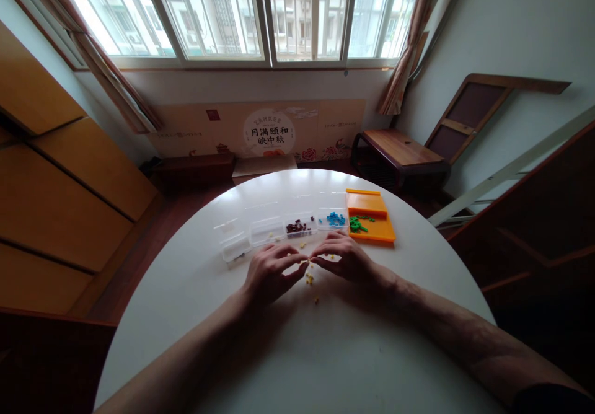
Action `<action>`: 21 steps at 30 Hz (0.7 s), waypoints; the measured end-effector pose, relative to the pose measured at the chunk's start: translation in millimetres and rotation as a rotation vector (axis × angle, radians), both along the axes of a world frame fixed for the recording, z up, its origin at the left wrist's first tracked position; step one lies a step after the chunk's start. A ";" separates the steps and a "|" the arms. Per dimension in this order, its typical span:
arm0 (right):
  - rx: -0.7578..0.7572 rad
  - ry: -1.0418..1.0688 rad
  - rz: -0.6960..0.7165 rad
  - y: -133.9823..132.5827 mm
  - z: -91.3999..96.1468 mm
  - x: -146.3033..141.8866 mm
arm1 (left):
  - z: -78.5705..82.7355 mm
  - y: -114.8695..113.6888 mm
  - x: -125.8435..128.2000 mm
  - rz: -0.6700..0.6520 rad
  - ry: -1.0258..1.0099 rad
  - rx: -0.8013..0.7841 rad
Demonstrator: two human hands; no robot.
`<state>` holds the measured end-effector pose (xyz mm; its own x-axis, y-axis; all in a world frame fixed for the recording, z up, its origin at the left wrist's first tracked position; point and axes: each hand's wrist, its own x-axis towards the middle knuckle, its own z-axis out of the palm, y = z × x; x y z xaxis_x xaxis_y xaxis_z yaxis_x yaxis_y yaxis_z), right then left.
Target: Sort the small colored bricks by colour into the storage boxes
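My left hand (pixel 274 271) and my right hand (pixel 346 258) meet over the white table, with thumb and fingertips of each pinched closed. What lies between the fingertips is too small to make out; a pale yellowish speck shows there. Small yellow pieces (pixel 309 277) are scattered on the table just below and around the fingers. Beyond the hands stands a clear box with dark brown pieces (pixel 297 226). Beside it, another clear box holds blue pieces (pixel 335 219). Green pieces (pixel 357 224) lie in an orange tray (pixel 379 231) behind my right hand.
Two more clear boxes with raised lids stand at the left, one farther out (pixel 236 250) and one nearer the brown pieces (pixel 266 233). The round white table (pixel 186 339) curves away to both sides. A wooden bench (pixel 402 150) stands past its far right edge, below the window.
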<state>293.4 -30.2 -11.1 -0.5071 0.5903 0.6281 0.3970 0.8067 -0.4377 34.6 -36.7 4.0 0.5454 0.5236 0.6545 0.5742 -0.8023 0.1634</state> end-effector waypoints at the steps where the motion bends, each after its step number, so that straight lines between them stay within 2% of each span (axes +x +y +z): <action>1: 0.000 0.003 -0.011 -1.0 1.1 -0.1 | 0.9 0.5 -1.4 0.016 -0.004 0.002; 5: 0.014 -0.015 -0.078 -3.1 2.3 5.1 | 4.5 7.8 -15.9 0.189 -0.040 -0.003; 8: 0.036 -0.051 -0.128 -1.6 -0.9 12.0 | 5.0 17.9 -32.6 0.355 -0.048 -0.075; 12: 0.030 -0.095 -0.141 0.9 -5.4 16.1 | 4.4 28.0 -47.7 0.463 -0.060 -0.102; 16: 0.038 -0.137 -0.134 1.3 -6.8 15.1 | 3.9 30.5 -50.4 0.429 -0.034 -0.059; 21: 0.016 -0.129 -0.139 1.2 -6.8 14.9 | 0.6 27.2 -45.5 0.209 0.011 -0.048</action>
<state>308.3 -28.9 -17.9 -0.4988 0.6502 0.5730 0.5569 0.7471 -0.3630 -11.0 -9.5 4.6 0.4290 0.6566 0.6204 0.7290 -0.6572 0.1914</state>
